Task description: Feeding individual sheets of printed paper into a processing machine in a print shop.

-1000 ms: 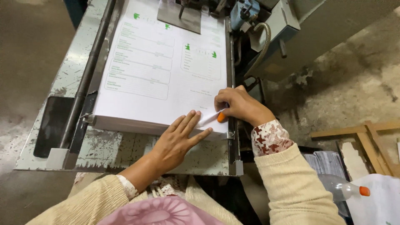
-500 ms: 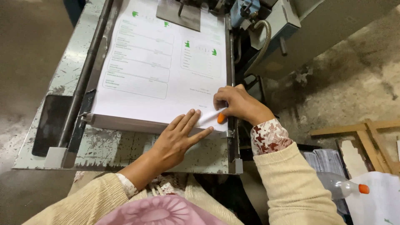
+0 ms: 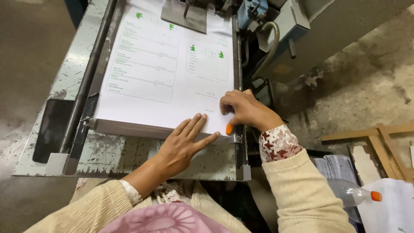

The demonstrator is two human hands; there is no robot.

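On paper stack, right hand shifted up.

Soft, even light makes the white paper bright. The floor looks dim. Shadows are faint, and edges bend a little.

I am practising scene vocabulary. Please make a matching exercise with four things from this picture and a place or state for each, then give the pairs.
Things:
1. left hand
2. right hand
3. paper stack
4. plastic bottle

Places or states:
A. lying on the floor at lower right, orange cap
B. flat, fingers spread on the near edge of the sheets
C. curled at the right near corner of the sheets
D. resting on the worn metal table, printed in green

Pairs: 1-B, 2-C, 3-D, 4-A
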